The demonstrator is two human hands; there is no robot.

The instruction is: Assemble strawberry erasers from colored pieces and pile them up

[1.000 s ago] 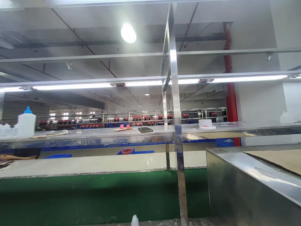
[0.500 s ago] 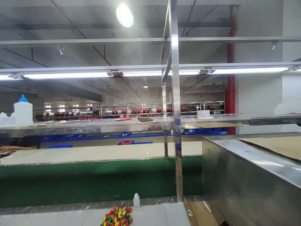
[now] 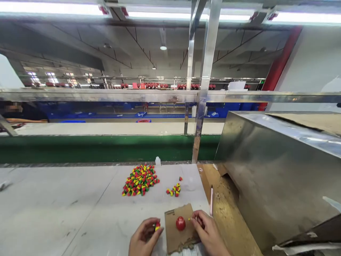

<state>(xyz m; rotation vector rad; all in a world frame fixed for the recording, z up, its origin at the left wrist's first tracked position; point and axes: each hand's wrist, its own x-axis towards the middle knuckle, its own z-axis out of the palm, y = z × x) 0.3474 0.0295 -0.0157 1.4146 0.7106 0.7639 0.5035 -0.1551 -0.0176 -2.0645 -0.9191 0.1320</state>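
Observation:
At the bottom of the head view, my left hand [image 3: 145, 236] pinches a small red, yellow and green piece [image 3: 157, 226] between thumb and fingers. My right hand [image 3: 207, 229] is closed over the right edge of a brown cardboard square [image 3: 172, 241]. A tiny yellow tip [image 3: 189, 219] shows at its fingertips; the rest of that thing is hidden. On the cardboard, between both hands and apart from them, sits a shiny red round thing [image 3: 180, 223]. Beyond lie a large pile of similar coloured pieces [image 3: 140, 180] and a smaller loose group [image 3: 174, 190].
A pink pen-like stick [image 3: 211, 201] lies on the brown board [image 3: 226, 209] at right. Past it stands a big metal box [image 3: 277, 177]. A small white bottle [image 3: 158, 161] stands at the table's back edge, near a metal post [image 3: 201, 106]. Another person's arm [image 3: 33, 121] shows far left.
The view has tilted down, bringing the tabletop, the cardboard with the red round thing and both my hands into sight. The shelf and lights sit higher in the picture.

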